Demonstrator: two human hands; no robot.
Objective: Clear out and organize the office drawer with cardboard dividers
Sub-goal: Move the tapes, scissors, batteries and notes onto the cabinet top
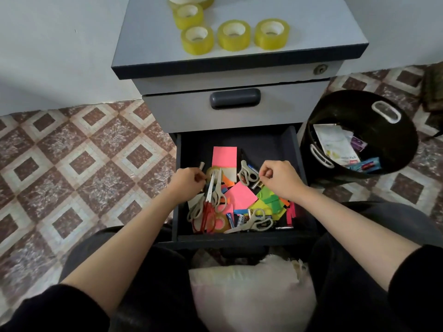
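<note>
The bottom drawer (pixel 299 149) of the grey cabinet stands pulled out, full of clutter. It holds pink sticky-note pads (pixel 224 155), neon paper scraps (pixel 266 197), several scissors (pixel 212 190), a clear tape roll (pixel 221 224) and batteries (pixel 239 220). My left hand (pixel 187 182) is curled at the drawer's left side beside another tape roll (pixel 211 171); a small silver battery (pixel 202 166) sticks out above its fingers. My right hand (pixel 279 178) is curled over the right side and pinches the end of a small battery (pixel 256 185) next to white-handled scissors (pixel 248 172).
Several yellow tape rolls (pixel 234 34) stand on the cabinet top (pixel 323 25). The upper drawer with a dark handle (pixel 235 98) is closed. A black bin (pixel 359 104) holding paper scraps sits right of the drawer. A pale cushion (pixel 251 295) lies between my knees on the patterned tile floor (pixel 72 164).
</note>
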